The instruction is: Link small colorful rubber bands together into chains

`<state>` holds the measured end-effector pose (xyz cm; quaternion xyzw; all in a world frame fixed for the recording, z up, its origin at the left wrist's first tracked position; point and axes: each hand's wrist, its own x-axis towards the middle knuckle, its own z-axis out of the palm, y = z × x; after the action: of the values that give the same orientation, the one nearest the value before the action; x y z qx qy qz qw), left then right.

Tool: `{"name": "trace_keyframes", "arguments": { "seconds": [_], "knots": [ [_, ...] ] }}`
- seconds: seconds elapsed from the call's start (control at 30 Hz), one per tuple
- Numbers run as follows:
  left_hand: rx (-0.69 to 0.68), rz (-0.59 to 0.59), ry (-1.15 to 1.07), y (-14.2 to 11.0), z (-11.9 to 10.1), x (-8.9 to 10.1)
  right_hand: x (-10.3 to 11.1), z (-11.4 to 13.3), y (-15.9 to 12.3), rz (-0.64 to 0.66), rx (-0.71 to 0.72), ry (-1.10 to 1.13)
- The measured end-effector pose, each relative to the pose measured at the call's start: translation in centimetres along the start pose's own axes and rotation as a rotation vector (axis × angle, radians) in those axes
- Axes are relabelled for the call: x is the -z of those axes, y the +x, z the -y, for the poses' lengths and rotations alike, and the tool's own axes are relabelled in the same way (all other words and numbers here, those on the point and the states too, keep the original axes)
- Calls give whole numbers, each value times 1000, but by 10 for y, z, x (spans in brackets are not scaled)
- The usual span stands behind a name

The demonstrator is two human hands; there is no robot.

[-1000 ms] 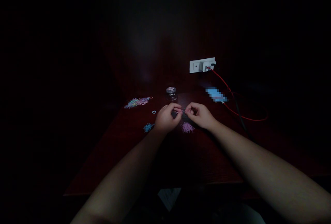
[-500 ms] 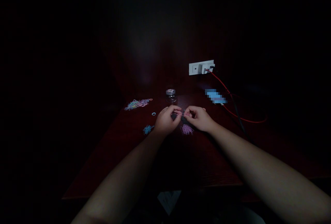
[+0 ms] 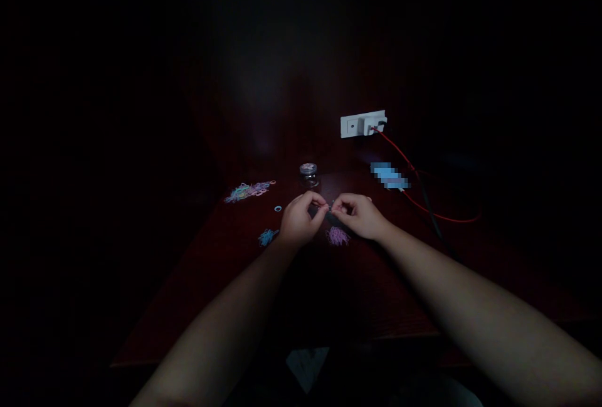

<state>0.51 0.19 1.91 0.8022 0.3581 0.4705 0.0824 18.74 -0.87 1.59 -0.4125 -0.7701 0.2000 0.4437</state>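
Observation:
My left hand (image 3: 303, 219) and my right hand (image 3: 361, 216) face each other over the table, both closed in a fingertip pinch. Between them is a thin, pale pinkish strand that looks like a small rubber band; the fingers hide most of it. Just below my hands lies a pile of purple rubber bands (image 3: 337, 236). A smaller heap of blue rubber bands (image 3: 268, 237) is left of my left wrist, with one light blue band (image 3: 278, 209) lying apart above it. Farther back on the left spreads a mixed-colour pile of bands (image 3: 248, 191).
A clear lidded jar (image 3: 308, 174) stands behind my hands on the dark red table (image 3: 197, 281). On the wall, a white socket (image 3: 363, 124) holds a plug. A red cable (image 3: 399, 155) and a dark cable (image 3: 429, 203) run down on the right, near a blurred-out blue object (image 3: 389, 175).
My fingertips have come slightly closer together and still pinch. The whole view has shifted a little; the piles and jar stay in place on the table.

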Motion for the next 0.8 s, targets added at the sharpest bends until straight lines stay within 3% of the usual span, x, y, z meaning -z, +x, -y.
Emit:
{"name": "trace_keyframes", "arguments": {
  "seconds": [0.8],
  "knots": [
    [-10, -9, -3, -3, 3, -3, -1, 3, 2, -29, -20, 37]
  ]
}}
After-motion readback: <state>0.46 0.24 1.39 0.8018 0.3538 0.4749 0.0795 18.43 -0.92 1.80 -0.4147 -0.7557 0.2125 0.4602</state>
